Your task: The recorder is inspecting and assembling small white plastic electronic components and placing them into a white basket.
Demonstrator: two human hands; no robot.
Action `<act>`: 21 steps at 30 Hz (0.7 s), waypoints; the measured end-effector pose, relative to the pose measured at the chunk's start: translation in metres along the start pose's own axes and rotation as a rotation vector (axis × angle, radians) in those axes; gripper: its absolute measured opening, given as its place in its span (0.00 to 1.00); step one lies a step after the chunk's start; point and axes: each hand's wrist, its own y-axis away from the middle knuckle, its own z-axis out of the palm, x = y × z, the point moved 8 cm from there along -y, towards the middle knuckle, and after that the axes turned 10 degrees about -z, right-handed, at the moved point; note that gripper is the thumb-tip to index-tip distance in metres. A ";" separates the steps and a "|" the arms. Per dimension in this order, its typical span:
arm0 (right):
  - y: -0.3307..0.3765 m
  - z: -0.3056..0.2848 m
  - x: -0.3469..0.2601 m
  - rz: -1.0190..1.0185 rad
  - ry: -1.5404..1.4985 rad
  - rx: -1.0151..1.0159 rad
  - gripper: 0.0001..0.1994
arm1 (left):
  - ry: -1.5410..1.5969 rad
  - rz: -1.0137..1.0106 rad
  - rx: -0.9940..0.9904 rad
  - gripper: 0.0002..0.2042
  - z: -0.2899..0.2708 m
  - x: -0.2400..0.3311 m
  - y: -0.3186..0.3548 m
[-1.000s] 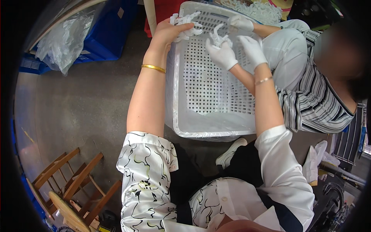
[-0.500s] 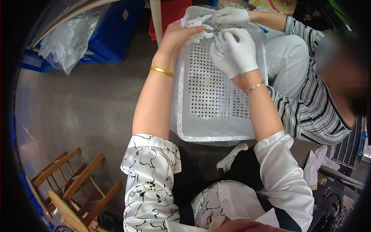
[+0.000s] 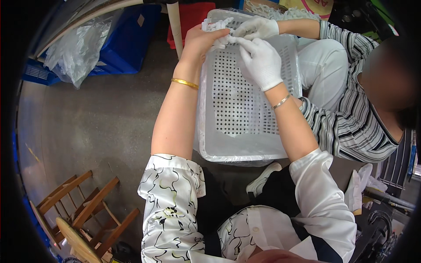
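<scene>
My bare left hand (image 3: pixel 204 41), with a gold bangle on the wrist, grips a cluster of small white plastic parts (image 3: pixel 213 27) above the far left corner of a white perforated plastic basket (image 3: pixel 245 153). Against that cluster, my white-gloved right hand (image 3: pixel 263 63) has its thumb and fingers pinched together at the tips. Its fingertips meet a white part beside my left thumb; the exact contact is too small to make out. A co-worker's white-gloved hand (image 3: pixel 258 28) reaches in from the right, close to the same parts. The co-worker's other hand is mostly hidden behind mine.
Clear plastic lines the basket. The co-worker, in a striped top (image 3: pixel 337 127), sits to its right. More white parts (image 3: pixel 280 12) lie beyond the far rim. Left are a blue crate (image 3: pixel 127 48) with plastic film and a wooden chair (image 3: pixel 83 210). A red container (image 3: pixel 188 19) stands behind.
My right hand has moved left and slightly away from me, until its fingertips reach the parts in my left hand. The co-worker's far hand has shifted slightly left and nearer.
</scene>
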 end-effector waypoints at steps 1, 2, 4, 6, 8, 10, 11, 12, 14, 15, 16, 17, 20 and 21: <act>-0.005 -0.002 0.000 0.002 -0.012 -0.024 0.11 | 0.043 0.005 -0.037 0.21 0.001 -0.002 -0.003; -0.006 -0.002 0.000 0.003 -0.023 -0.048 0.10 | 0.086 0.011 -0.074 0.21 0.002 -0.004 -0.004; 0.001 -0.007 0.013 0.073 -0.082 -0.014 0.09 | 0.087 -0.003 -0.086 0.21 0.008 -0.002 -0.001; 0.008 -0.016 0.015 0.217 -0.132 -0.028 0.09 | 0.086 -0.016 -0.093 0.21 0.008 -0.003 0.000; 0.017 -0.013 0.013 0.229 -0.169 0.011 0.08 | 0.091 -0.017 -0.114 0.22 0.006 -0.005 -0.002; 0.023 -0.016 0.015 0.248 -0.192 0.046 0.08 | 0.092 -0.023 -0.133 0.22 0.010 -0.009 -0.007; 0.025 -0.015 0.018 0.295 -0.219 0.033 0.08 | 0.089 -0.028 -0.149 0.23 0.012 -0.011 -0.009; 0.028 -0.013 0.021 0.342 -0.247 0.019 0.08 | 0.090 -0.030 -0.152 0.23 0.014 -0.013 -0.011; 0.028 -0.017 0.022 0.353 -0.256 0.019 0.08 | 0.115 -0.046 -0.194 0.23 0.019 -0.018 -0.013; 0.027 -0.019 0.023 0.361 -0.265 0.024 0.08 | 0.114 -0.044 -0.195 0.23 0.021 -0.018 -0.012; 0.028 -0.020 0.024 0.361 -0.265 0.026 0.08 | 0.105 -0.040 -0.185 0.23 0.022 -0.018 -0.011; 0.028 -0.022 0.023 0.341 -0.249 0.032 0.08 | 0.095 -0.035 -0.175 0.22 0.022 -0.018 -0.010; 0.036 -0.027 0.022 0.325 -0.249 0.051 0.08 | 0.106 -0.055 -0.181 0.22 0.020 -0.023 -0.012; 0.038 -0.030 0.022 0.330 -0.257 0.062 0.09 | 0.106 -0.055 -0.184 0.22 0.022 -0.021 -0.010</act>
